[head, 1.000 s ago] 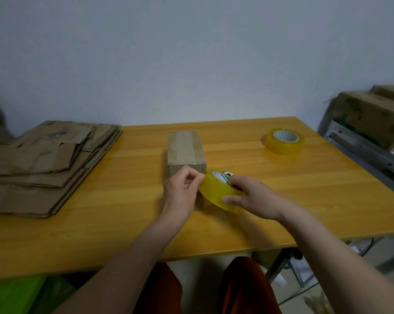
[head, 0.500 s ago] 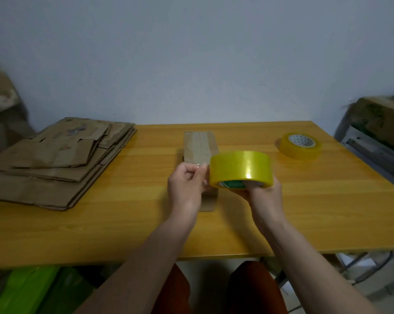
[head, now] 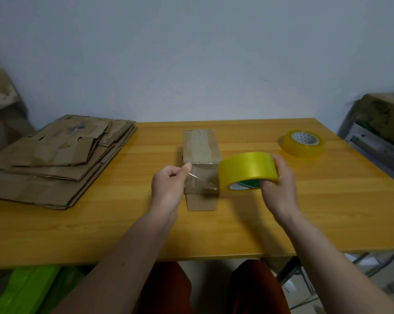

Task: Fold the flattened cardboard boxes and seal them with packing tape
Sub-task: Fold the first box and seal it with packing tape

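So we're gripping the yellow tape roll [head: 248,169] in our right hand [head: 278,189] while our left hand [head: 168,185] is pinching the clear tape end [head: 200,179], stretched between both hands. Just behind them the folded box [head: 201,146] is sitting on the table [head: 327,211], with a spare roll [head: 303,143] lying beyond our right hand.

No text can be read. The tape roll [head: 248,169] just right of the box [head: 201,146] carries green and white print on its core, too blurred to make out; the box shows no print.
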The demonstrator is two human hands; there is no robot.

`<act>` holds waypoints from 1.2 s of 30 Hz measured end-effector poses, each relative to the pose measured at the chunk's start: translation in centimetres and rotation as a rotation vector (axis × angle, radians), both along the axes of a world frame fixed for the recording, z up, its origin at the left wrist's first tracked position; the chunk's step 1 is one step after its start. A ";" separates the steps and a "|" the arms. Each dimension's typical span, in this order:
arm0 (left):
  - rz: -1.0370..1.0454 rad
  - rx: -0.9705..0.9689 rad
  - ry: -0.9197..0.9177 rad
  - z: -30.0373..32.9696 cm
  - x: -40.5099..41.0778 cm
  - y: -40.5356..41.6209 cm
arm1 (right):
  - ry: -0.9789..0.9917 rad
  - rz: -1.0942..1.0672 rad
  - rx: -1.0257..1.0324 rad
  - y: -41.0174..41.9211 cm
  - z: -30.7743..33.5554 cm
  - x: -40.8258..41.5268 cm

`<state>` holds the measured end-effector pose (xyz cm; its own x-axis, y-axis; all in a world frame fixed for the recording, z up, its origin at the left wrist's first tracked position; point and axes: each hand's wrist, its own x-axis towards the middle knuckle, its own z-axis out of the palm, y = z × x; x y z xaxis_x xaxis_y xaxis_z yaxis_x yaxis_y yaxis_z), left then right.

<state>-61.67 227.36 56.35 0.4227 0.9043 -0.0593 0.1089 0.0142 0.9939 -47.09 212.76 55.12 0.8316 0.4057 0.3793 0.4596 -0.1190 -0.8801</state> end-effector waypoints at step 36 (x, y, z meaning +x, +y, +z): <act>-0.094 0.271 0.758 -2.8 3.0 6.4 | -0.127 -0.045 -0.709 3.3 0.2 3.5</act>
